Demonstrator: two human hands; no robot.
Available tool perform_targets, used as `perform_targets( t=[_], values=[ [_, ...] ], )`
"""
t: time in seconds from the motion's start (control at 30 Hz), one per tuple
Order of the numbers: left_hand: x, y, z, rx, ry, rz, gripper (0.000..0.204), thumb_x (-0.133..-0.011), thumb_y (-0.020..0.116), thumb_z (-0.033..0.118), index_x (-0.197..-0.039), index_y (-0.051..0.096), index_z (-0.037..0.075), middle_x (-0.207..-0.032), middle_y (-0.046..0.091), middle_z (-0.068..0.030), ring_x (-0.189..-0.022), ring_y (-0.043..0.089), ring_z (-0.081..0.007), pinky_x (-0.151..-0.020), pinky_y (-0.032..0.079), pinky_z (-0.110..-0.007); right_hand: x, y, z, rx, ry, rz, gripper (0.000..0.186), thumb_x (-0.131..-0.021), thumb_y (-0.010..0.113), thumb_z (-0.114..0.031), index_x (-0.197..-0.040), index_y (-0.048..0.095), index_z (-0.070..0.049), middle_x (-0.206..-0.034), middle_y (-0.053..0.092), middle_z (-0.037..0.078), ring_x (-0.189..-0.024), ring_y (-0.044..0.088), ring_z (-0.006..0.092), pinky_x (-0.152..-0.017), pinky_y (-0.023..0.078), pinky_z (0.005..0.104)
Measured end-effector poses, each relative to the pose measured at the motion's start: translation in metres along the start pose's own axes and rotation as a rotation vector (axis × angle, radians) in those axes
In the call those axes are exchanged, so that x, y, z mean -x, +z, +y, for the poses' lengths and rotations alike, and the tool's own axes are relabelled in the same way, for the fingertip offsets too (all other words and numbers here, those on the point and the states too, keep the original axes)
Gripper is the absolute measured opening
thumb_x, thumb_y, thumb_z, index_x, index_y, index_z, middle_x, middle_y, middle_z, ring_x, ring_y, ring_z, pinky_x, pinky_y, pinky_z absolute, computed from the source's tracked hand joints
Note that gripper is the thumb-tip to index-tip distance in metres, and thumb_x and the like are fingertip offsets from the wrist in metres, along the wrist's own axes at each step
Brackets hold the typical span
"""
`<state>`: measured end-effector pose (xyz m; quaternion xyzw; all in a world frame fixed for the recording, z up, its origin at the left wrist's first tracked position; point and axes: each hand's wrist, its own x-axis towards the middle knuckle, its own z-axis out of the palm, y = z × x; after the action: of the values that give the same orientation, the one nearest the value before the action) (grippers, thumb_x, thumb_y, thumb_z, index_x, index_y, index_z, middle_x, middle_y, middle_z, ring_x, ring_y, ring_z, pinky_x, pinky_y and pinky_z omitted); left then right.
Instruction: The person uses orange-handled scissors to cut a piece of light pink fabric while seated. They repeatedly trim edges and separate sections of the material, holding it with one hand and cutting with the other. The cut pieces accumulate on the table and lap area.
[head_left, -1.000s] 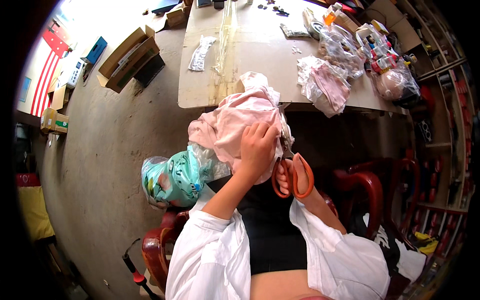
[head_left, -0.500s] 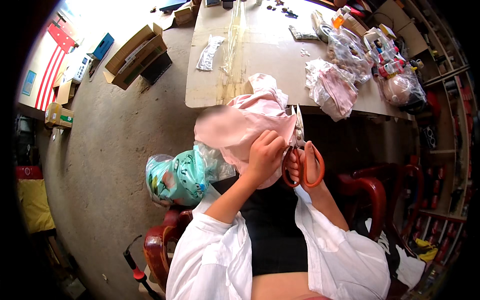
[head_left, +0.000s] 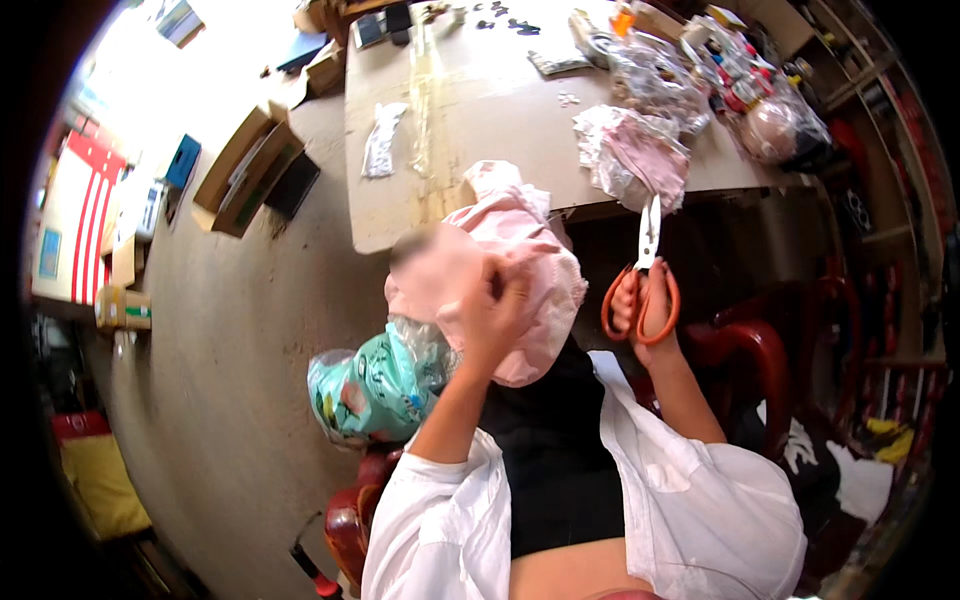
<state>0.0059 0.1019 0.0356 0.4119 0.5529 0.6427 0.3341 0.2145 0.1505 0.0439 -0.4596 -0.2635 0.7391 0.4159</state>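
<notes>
At the near edge of a pale desk [head_left: 480, 125], a person in a white shirt [head_left: 710, 510] and black top [head_left: 565, 490] handles a bunched pink cloth [head_left: 545, 310]. The cloth lies between the person's body and the desk, its far end reaching up over the near edge; part of its left side is blurred. The left hand [head_left: 495, 315] rests on the cloth with its fingers bent; whether they pinch a fold cannot be told. To the right, clear of the cloth, the right hand [head_left: 645, 305] grips orange-handled scissors [head_left: 648, 240], fingers wrapped about the loops. The blades lie together and point to the far side, toward a bundle of pink cloth in clear plastic [head_left: 650, 160] on the right of the desk; whether the tip touches it cannot be told. Just left of the pink cloth sits a teal plastic bag [head_left: 370, 385]. A narrow white packet [head_left: 383, 140] lies on the left of the desk, small black pieces [head_left: 520, 27] at its far side. Beyond the teal bag, a cardboard box [head_left: 240, 175] stands at left, and a dark red chair [head_left: 745, 350] at right.
</notes>
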Motion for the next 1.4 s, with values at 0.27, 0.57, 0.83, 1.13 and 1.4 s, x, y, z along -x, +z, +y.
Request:
perform_targets(
  t=[0.27,0.57,0.83,1.13,1.4],
  values=[
    [-0.093,-0.027,0.093,0.961,-0.285,-0.293,0.048,-0.096,0.047,0.016,-0.14,0.034,0.003,-0.12,0.053,-0.0062,-0.105,0.054,-0.0183,-0.094,0.043,-0.035,0.049,-0.062,0.056,-0.289,0.319,0.06,0.058,-0.086,0.033,-0.072,-0.067,0.037,-0.017,-0.053,0.031,-0.005,-0.041,0.029,0.0085,-0.037,0.024,0.0214],
    [-0.196,0.038,0.09,0.761,-0.358,-0.421,0.045,-0.094,0.049,0.022,-0.135,0.04,0.005,-0.13,0.05,-0.0122,-0.123,0.044,-0.027,-0.108,0.028,-0.05,0.067,-0.056,0.045,-0.387,0.29,0.119,0.048,-0.093,0.042,-0.055,-0.07,0.045,-0.013,-0.056,0.044,0.0,-0.043,0.04,0.0105,-0.04,0.033,0.0242],
    [-0.265,0.218,-0.022,0.047,0.42,-0.442,0.029,-0.079,0.055,-0.002,-0.107,0.061,0.004,-0.105,0.062,-0.0081,-0.102,0.057,-0.0198,-0.092,0.044,-0.03,0.071,-0.064,0.031,-0.494,0.253,0.114,0.048,-0.093,0.041,-0.054,-0.072,0.046,-0.012,-0.057,0.044,0.001,-0.043,0.041,0.0118,-0.04,0.034,0.0265],
    [-0.148,0.304,-0.172,-0.884,0.552,-0.755,0.064,-0.061,0.077,0.044,-0.109,0.053,0.01,-0.142,0.034,-0.017,-0.134,0.022,-0.0432,-0.11,0.015,-0.054,0.063,-0.075,0.039,-0.556,0.482,0.08,0.054,-0.091,0.03,-0.064,-0.074,0.041,-0.014,-0.061,0.04,0.0,-0.048,0.036,0.0125,-0.042,0.03,0.0252],
    [-0.167,0.27,-0.172,-0.613,0.449,-0.825,0.058,-0.064,0.077,0.042,-0.11,0.059,0.011,-0.137,0.041,-0.0185,-0.13,0.029,-0.0435,-0.108,0.026,-0.048,0.066,-0.068,0.03,-0.616,0.5,0.14,0.048,-0.094,0.035,-0.055,-0.072,0.043,-0.013,-0.06,0.039,-0.002,-0.047,0.035,0.0102,-0.041,0.028,0.0236]
  ],
)
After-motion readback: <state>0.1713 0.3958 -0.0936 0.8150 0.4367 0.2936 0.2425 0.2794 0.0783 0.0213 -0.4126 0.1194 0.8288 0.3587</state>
